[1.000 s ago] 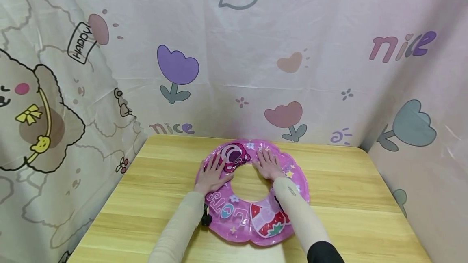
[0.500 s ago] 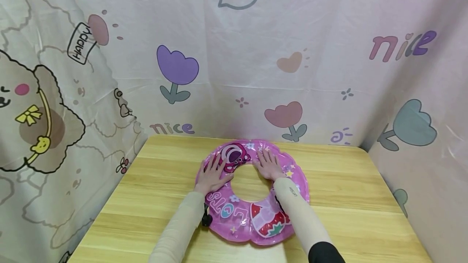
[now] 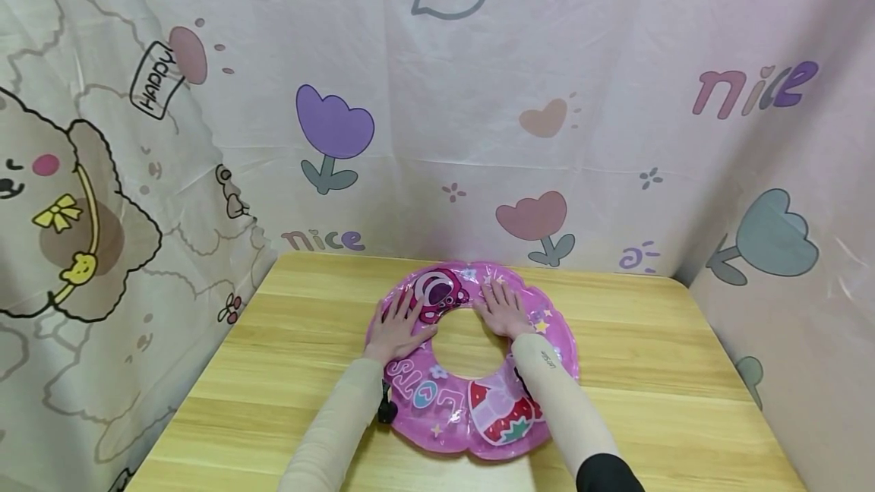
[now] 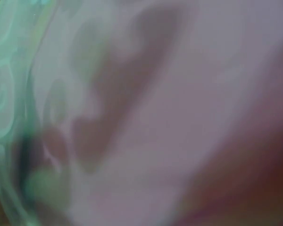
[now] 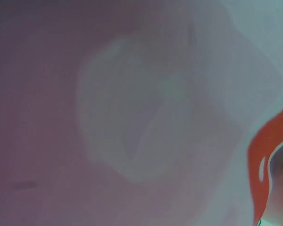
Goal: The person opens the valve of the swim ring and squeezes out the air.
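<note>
A pink inflatable swim ring (image 3: 451,431) lies flat on the wooden table, printed with a bear, strawberries, flowers and lettering. My left hand (image 3: 394,331) rests on its left side, fingers spread and straight, thumb reaching toward the centre hole. On the upper right part of the ring lies my right hand (image 3: 504,311), palm down with straight fingers pointing away from me. Both wrist views sit very close to the glossy vinyl and are blurred; the left wrist view shows the ring's pink surface (image 4: 193,103), the right wrist view its printed surface (image 5: 132,117).
The light wooden table (image 3: 642,355) extends on both sides of the ring. Behind it hangs a pale curtain (image 3: 437,97) with tulips, hearts and words, which also covers the left and right sides. A small black object (image 3: 386,407) shows beside the left wrist.
The head view has shifted very slightly. Both hands and the swim ring stay in the same place.
</note>
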Tool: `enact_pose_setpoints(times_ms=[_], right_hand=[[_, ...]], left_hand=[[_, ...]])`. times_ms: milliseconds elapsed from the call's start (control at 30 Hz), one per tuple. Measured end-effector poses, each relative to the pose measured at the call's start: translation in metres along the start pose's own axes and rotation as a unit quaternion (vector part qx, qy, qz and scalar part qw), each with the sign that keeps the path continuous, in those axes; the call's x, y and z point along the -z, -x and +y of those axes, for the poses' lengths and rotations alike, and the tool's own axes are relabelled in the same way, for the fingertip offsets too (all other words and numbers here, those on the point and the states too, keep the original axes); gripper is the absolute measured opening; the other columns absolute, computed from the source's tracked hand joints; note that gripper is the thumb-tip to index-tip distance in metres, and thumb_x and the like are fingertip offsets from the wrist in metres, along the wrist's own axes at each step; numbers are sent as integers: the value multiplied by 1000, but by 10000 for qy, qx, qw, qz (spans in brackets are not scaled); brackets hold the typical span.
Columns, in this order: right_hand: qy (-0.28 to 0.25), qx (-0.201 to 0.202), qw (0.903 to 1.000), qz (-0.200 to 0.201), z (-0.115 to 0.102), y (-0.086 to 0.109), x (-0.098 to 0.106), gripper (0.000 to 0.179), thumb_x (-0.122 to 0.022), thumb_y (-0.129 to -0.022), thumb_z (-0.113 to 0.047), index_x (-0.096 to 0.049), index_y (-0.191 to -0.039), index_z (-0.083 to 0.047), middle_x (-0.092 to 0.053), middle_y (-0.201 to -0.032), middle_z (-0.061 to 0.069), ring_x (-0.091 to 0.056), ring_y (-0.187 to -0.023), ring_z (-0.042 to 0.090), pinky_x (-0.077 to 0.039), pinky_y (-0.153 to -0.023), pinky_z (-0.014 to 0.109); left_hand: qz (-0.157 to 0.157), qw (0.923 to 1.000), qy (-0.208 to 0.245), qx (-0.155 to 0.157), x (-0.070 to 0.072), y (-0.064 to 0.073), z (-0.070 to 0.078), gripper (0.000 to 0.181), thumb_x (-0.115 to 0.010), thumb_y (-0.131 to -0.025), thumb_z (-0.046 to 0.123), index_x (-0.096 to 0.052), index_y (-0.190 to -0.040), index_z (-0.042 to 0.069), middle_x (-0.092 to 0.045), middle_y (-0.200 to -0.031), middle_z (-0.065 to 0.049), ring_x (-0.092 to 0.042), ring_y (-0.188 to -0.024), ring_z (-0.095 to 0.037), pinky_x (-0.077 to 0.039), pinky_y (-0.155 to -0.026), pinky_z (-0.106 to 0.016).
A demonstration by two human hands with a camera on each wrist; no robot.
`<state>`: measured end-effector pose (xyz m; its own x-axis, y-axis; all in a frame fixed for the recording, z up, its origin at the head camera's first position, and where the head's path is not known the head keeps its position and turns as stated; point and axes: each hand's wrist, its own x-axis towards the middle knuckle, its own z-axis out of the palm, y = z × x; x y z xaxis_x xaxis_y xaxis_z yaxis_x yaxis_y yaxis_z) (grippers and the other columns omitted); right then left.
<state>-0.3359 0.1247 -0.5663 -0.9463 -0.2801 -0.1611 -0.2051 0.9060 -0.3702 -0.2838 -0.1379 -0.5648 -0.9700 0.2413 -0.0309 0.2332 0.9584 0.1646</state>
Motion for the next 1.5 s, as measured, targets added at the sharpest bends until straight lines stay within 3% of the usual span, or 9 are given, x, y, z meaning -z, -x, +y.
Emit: enact_pose_setpoints(times_ms=[500,933,1067,1200,1367,1500], right_hand=[[175,-151,9996,-141,6,-12,-7,69,-18,-106,-57,-4,-163,-21,6,-172,9,5,-159,33,7,-129,54],[138,-217,9995,-167,4,-10,-5,70,-17,-105,-58,-2,-163,-22,7,-172,9,7,-159,33,6,-129,55],[52,-185,9997,-148,2,-5,-2,69,-18,-106,-57,-2,-163,-20,7,-171,10,7,-159,33,6,-129,55],[-173,2,9999,-1,2,1,4,71,-21,-107,-56,-4,-163,-17,6,-171,12,7,-159,36,5,-128,57],[-289,272,9987,307,-1,6,12,68,-27,-108,-50,-12,-162,-11,-2,-171,17,1,-158,39,2,-128,57],[-269,612,9969,417,-5,21,21,67,-29,-109,-47,-17,-161,-7,-6,-170,20,-3,-158,42,-2,-129,57]], left_hand=[[-37,9999,108,61,-3,-2,-1,83,-37,-96,72,-21,-162,24,-12,-172,-9,-9,-159,-34,-6,-127,-63],[-17,9999,77,123,-2,0,-1,84,-38,-96,72,-21,-162,23,-12,-172,-9,-10,-159,-35,-7,-127,-63],[-43,9998,135,115,-7,-3,-2,85,-38,-96,72,-18,-163,24,-9,-172,-8,-7,-159,-34,-4,-127,-63],[-88,9997,209,90,-7,-5,-2,84,-37,-96,73,-17,-163,25,-8,-172,-7,-4,-160,-33,-3,-127,-63],[-97,9998,174,89,5,-3,3,84,-39,-96,70,-21,-162,22,-11,-172,-8,-9,-159,-36,-6,-126,-65],[-166,9997,180,-3,13,3,11,85,-37,-97,71,-19,-162,20,-11,-172,-9,-8,-159,-36,-4,-126,-64]])
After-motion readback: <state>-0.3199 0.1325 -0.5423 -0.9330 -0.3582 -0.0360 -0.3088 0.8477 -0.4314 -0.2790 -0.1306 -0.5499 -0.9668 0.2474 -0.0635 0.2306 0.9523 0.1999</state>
